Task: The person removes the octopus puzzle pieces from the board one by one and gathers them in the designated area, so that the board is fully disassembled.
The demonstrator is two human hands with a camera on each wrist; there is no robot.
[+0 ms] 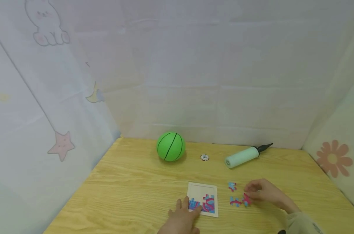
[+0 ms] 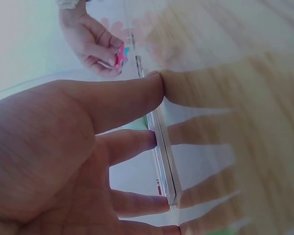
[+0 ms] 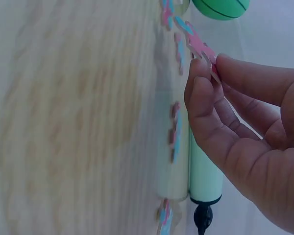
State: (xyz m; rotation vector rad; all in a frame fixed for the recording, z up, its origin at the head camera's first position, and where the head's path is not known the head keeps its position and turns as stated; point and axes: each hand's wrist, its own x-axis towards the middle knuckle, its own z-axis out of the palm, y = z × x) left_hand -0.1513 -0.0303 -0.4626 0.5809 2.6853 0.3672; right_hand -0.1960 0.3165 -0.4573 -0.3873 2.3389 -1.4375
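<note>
A square jigsaw tray (image 1: 198, 191) with a pale wooden border lies on the table. Blue, purple and pink pieces (image 1: 208, 204) fill its lower part, and bare board shows above them. Fingers spread, my left hand (image 1: 180, 221) rests at the tray's lower left, with fingertips at its edge and the thumb near the fitted pieces. To the right of the tray, my right hand (image 1: 265, 194) pinches a pink and blue puzzle piece (image 3: 200, 46) between thumb and fingers, tilted above the table. Two loose pieces, one upper (image 1: 232, 186) and one lower (image 1: 235, 201), lie between tray and hand.
Behind the tray sit a green ball (image 1: 170, 146) with black lines and a poker chip (image 1: 204, 157). A pale green hand pump (image 1: 242, 157) with a black nozzle lies at the back right. Several loose pieces (image 3: 176, 132) appear in the right wrist view. Printed cloth surrounds the wooden table.
</note>
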